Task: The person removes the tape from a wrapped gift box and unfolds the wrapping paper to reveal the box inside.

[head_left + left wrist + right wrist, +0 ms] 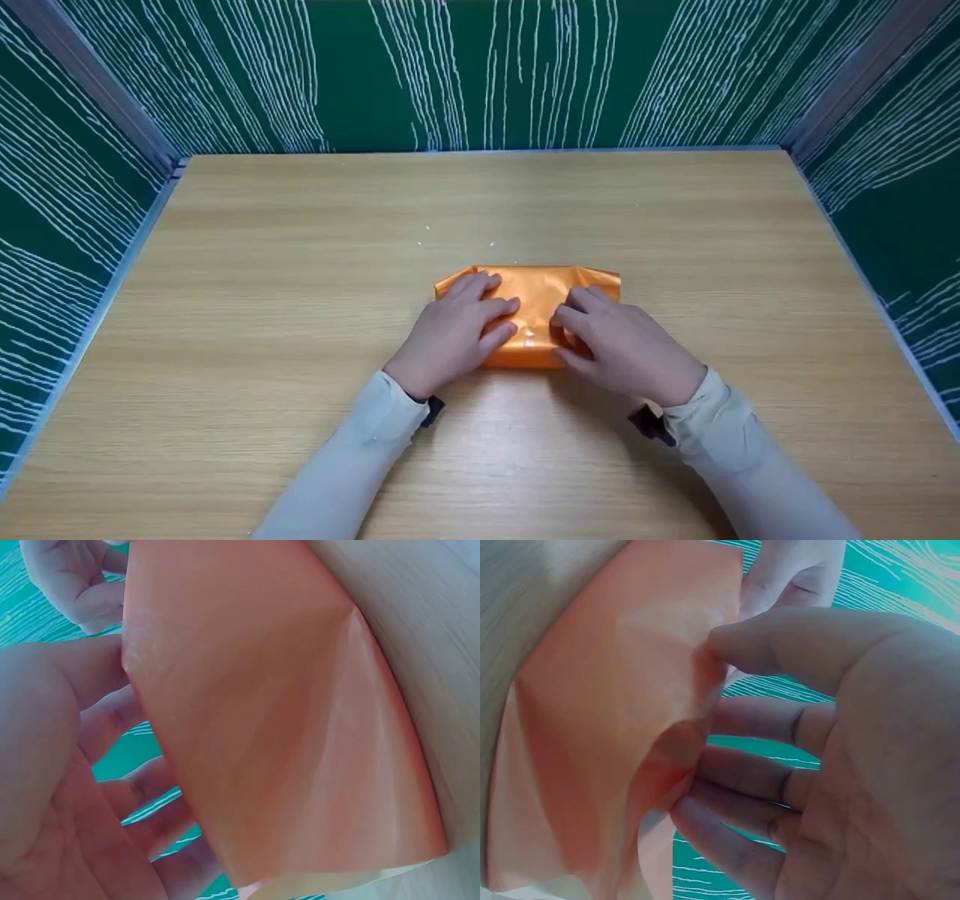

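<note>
A package in shiny orange wrapping (532, 289) lies on the table, its left and right ends flaring out in loose folds. My left hand (454, 330) rests on its left part with the fingers spread and fairly straight. On the right part, my right hand (619, 341) has bent fingers on top and the thumb at the near edge, pinching the wrapping. In the left wrist view, a crease runs down the near side of the orange wrapping (247, 705) to a loose end with a pale inside. The wrapping (607, 712) bulges under the fingers in the right wrist view. Its contents are hidden.
The wooden table (262, 285) surrounds the package, with tiny white specks beyond it. Green panels with white wavy lines (540, 75) stand along the back and both sides. Dark wrist cameras (651, 424) sit under the sleeve cuffs.
</note>
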{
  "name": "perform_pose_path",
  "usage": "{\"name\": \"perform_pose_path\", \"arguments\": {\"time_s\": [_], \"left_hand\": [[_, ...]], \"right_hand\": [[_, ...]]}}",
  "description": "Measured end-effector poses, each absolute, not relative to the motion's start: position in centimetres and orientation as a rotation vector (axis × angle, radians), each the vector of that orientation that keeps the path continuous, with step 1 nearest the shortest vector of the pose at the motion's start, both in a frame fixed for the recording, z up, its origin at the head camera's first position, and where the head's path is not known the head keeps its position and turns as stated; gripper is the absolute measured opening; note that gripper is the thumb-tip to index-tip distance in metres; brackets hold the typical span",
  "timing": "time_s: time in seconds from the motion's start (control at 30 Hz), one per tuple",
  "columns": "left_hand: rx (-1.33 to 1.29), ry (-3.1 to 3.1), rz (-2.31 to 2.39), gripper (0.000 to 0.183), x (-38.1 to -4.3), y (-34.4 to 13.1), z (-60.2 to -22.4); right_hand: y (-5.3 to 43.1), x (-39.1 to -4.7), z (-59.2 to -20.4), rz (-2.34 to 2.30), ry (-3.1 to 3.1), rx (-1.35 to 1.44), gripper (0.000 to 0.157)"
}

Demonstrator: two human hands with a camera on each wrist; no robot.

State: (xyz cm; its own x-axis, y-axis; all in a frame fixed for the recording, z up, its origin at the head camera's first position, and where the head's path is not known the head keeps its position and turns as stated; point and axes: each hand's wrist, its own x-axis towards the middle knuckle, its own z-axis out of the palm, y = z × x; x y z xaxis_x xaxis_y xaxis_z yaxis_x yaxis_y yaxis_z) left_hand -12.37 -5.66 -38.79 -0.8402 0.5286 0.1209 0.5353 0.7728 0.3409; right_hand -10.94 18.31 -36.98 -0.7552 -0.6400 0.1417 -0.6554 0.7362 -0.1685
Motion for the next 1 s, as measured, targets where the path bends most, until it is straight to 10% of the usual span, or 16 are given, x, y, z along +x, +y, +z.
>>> {"name": "perform_pose_path", "arguments": {"time_s": [1.0], "left_hand": [[-0.923,-2.913,-0.503,0.028,-12.8,-5.3,-38.1]], "right_hand": [[16.0,-12.0,-36.5,0.358,-2.75,1.407,0.026]]}}
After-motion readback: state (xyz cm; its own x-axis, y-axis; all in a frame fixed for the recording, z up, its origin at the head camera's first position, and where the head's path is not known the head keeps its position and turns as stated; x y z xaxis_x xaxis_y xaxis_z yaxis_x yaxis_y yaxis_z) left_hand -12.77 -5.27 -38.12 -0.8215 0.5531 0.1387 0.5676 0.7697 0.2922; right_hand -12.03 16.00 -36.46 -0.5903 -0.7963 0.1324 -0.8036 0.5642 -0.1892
